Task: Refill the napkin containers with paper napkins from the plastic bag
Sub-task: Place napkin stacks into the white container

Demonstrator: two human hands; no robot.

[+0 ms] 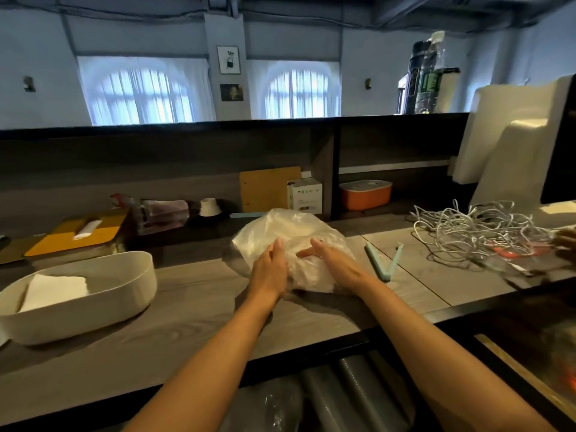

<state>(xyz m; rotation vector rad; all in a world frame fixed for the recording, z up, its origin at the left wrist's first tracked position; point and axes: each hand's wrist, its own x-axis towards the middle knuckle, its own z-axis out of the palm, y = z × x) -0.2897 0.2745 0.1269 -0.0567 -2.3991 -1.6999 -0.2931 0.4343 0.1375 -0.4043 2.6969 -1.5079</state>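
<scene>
Two bare forearms are extended from the bottom edge over the grey wood-grain counter. The left hand is laid against the near-left side of the plastic bag, fingers straight and relaxed, nothing grasped. The right hand is pressed flat on top of the bag, fingers extended toward the left, also not clenched. The bag is seen mid-counter, crumpled, translucent, with white napkins bulked inside; whether its mouth is sealed cannot be told.

Left of the hands, well apart from the bag, a white oval napkin container is set on the counter, with a low stack of white napkins lying in its left part. Right of the bag, an opened light-green bag clip is laid in a V shape. Further right, a tangle of white cable is piled.

Behind, on the lower ledge, a yellow-topped box, a small white carton and an orange lidded tub are placed. Two curtained arched windows are visible at the far wall.
</scene>
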